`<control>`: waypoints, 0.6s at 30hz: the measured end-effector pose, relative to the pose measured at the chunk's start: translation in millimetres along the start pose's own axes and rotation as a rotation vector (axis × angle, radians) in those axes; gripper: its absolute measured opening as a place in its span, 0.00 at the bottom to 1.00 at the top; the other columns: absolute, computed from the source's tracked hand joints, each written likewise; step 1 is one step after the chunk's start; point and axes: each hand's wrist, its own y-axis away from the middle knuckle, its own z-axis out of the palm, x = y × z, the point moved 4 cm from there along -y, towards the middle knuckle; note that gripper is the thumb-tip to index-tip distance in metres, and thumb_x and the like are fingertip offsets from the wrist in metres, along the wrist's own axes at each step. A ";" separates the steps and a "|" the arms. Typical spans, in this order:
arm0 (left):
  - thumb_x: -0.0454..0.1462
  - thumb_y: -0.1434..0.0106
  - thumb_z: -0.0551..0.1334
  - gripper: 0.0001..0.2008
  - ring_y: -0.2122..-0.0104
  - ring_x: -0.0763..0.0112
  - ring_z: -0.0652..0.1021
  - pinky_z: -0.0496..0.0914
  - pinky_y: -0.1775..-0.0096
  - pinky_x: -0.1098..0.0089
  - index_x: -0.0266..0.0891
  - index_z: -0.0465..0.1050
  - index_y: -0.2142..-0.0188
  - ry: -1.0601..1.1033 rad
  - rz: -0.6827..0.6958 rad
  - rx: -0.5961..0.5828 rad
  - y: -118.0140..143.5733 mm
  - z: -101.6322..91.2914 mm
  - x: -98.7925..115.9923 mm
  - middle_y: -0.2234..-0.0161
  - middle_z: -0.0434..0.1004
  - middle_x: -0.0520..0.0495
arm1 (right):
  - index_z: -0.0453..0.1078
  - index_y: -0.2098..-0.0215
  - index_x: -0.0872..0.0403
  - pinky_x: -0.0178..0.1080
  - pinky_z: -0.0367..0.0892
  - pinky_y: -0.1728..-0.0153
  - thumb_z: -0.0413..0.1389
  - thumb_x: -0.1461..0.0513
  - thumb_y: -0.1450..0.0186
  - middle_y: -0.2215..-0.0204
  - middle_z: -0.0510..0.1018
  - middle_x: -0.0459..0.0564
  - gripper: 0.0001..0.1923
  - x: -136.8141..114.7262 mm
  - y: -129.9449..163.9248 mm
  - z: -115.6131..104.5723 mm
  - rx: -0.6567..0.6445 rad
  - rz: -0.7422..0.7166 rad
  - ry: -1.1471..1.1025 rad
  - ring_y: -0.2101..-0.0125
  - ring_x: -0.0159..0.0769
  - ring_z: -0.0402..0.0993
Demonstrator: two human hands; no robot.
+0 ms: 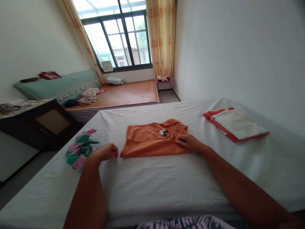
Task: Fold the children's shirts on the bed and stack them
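Observation:
An orange polo shirt (146,132) with a cartoon mouse print lies sideways on the white-sheeted bed (152,187), its collar at the upper right. The side nearest me is folded over in a long strip. My right hand (189,143) rests at the right end of this fold, fingers bent and closed on the cloth near the sleeve. Just off the shirt's lower left corner, my left hand (107,152) is curled closed on the sheet, apart from the shirt, with nothing visible in it.
A crumpled green and pink striped garment (82,149) lies by my left forearm. Folded white and orange clothes (239,124) are stacked on the right. Beyond are a second bed with a brown mat (133,90), a dark cabinet (47,122) and a small stool (164,81).

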 end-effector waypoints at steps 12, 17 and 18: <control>0.42 0.41 0.57 0.13 0.58 0.60 0.75 0.66 0.53 0.66 0.42 0.77 0.61 0.007 0.294 0.383 -39.8 3.1 58.3 0.60 0.79 0.44 | 0.73 0.66 0.54 0.34 0.61 0.68 0.50 0.53 0.33 0.71 0.78 0.48 0.16 -3.7 1.3 -1.2 0.010 -0.021 -0.022 0.71 0.34 0.72; 0.49 0.36 0.51 0.20 0.67 0.65 0.74 0.67 0.63 0.71 0.38 0.73 0.62 0.295 0.234 0.472 -28.9 -1.9 30.5 0.69 0.76 0.49 | 0.74 0.63 0.55 0.34 0.62 0.69 0.49 0.52 0.32 0.72 0.78 0.47 0.17 -0.8 -0.3 -5.3 0.141 0.013 -0.066 0.72 0.32 0.70; 0.50 0.37 0.52 0.20 0.67 0.66 0.74 0.67 0.64 0.71 0.38 0.73 0.60 0.307 0.203 0.485 -28.9 -1.5 25.1 0.69 0.76 0.49 | 0.74 0.62 0.55 0.34 0.63 0.69 0.49 0.53 0.32 0.71 0.78 0.47 0.17 0.3 -1.0 -4.4 0.142 0.015 -0.065 0.72 0.33 0.70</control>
